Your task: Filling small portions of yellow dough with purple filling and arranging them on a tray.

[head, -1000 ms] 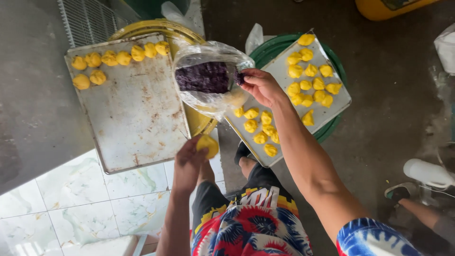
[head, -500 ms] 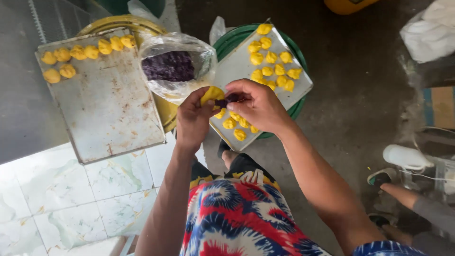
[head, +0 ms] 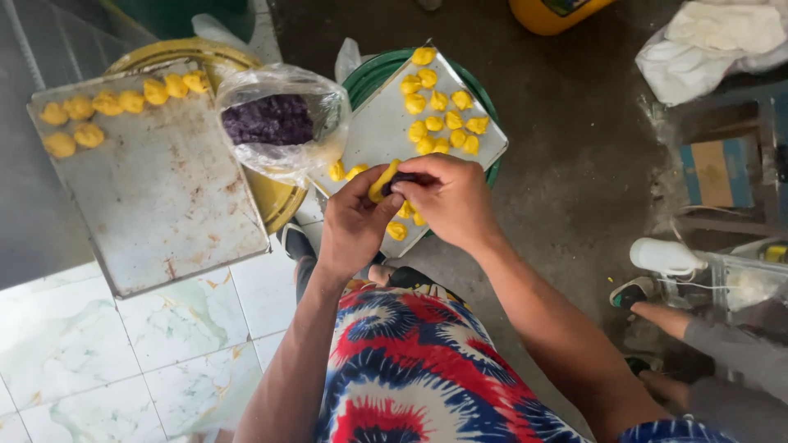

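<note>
My left hand (head: 353, 223) cups a flattened yellow dough piece (head: 381, 182) in front of me. My right hand (head: 447, 199) presses a dark purple lump of filling (head: 399, 179) into that dough with its fingertips. A clear plastic bag of purple filling (head: 271, 121) lies open just beyond my hands. To the right, a metal tray (head: 379, 131) holds several yellow dough balls (head: 439, 123). On the left, a larger metal tray (head: 156, 189) carries a row of shaped yellow pieces (head: 123, 100) along its far edge.
A green basin (head: 368, 75) sits under the right tray and a yellow basin (head: 275, 197) under the left one. Another person's foot and leg (head: 657, 312) are at the right, near a white bottle (head: 665, 256). White cloth (head: 714, 41) lies far right.
My right hand came back from the filling bag to meet the left hand, which rose with the dough. Both hands now work the filling into the dough.
</note>
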